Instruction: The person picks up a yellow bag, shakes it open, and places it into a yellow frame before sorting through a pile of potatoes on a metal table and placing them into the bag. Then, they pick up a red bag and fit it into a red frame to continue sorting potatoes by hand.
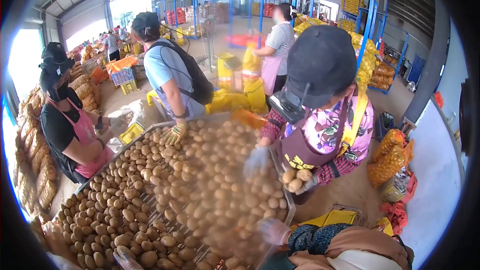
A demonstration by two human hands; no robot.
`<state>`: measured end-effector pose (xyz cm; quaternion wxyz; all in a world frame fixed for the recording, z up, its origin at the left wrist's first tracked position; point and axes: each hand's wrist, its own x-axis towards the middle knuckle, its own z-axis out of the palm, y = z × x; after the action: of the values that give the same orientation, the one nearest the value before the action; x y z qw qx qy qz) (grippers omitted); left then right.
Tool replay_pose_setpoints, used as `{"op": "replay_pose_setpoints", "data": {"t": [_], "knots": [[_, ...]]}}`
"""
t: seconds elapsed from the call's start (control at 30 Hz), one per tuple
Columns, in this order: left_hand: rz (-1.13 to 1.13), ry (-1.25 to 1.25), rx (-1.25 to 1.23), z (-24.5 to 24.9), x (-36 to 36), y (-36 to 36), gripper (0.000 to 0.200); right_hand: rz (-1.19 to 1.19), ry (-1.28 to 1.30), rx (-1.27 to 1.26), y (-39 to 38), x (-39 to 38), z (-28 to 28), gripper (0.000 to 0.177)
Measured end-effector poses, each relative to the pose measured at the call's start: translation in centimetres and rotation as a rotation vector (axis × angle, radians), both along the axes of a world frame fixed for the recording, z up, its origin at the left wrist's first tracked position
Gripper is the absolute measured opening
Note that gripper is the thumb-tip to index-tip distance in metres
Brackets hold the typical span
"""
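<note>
Many potatoes (129,215) cover a slatted metal sorting table (289,205). At the bottom edge, my left hand (125,259) wears a pale glove and lies against the potatoes, its fingers stretched out and the wrist cut off by the frame. Over the table's near right corner, my right hand (274,231), also gloved, is smeared by motion beside a dark dotted sleeve (317,237). Whether it grips a potato I cannot make out. Potatoes in the middle of the table are blurred too.
Across the right side, a person in a black cap (322,65) holds several potatoes (296,180) in one gloved hand. Another person's gloved hand (175,134) touches the far potatoes. A third person (75,120) stands at left. Filled sacks (387,162) and a yellow crate (337,217) lie rightward.
</note>
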<state>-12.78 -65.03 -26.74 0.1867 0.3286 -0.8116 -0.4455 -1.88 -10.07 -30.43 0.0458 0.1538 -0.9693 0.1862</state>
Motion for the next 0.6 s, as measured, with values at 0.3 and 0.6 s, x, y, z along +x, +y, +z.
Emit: {"op": "replay_pose_setpoints", "data": {"t": [0.3, 0.6], "knots": [[-0.052, 0.125, 0.437, -1.5, -0.6, -0.4, 0.062, -0.015, -0.007, -0.013, -0.9, -0.6, 1.4, 0.033], [-0.067, 0.233, 0.113, -13.6, -3.7, -2.6, 0.067, 0.007, 0.037, -0.015, -0.9, -1.7, 1.9, 0.032]]}}
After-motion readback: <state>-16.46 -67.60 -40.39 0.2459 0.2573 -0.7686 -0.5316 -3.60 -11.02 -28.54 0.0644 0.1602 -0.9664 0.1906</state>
